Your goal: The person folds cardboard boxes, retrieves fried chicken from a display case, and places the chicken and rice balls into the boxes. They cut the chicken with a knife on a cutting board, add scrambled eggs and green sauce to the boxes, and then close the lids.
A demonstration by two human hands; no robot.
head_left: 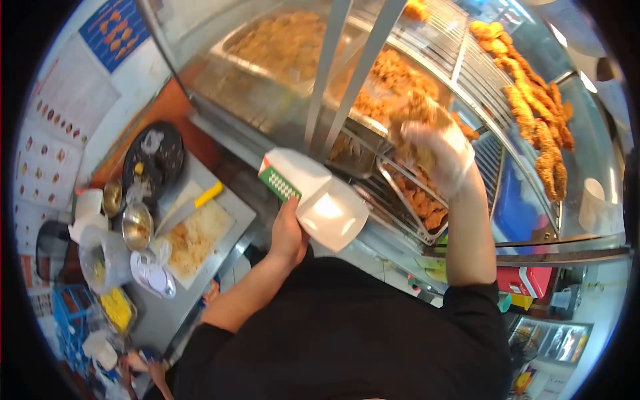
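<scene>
My left hand (289,233) is closed on the side of an open white paper food box (293,167) with a green printed panel. The box's lid is folded back, and no food shows inside. My right hand (440,150), in a clear plastic glove, is over the trays in the display case. It is blurred, with its fingers closed around a golden-brown piece of fried chicken (419,110). Below that hand is a metal tray of fried pieces (420,203); beyond it lies a larger tray of fried pieces (400,77).
Long fried pieces (530,107) lie on a wire rack at right. Metal bars (350,73) cross the case front. At left, a yellow-handled knife (193,207) rests on a crumb-covered cutting board (217,230) near metal bowls (137,227). Another person's hands (137,363) show at lower left.
</scene>
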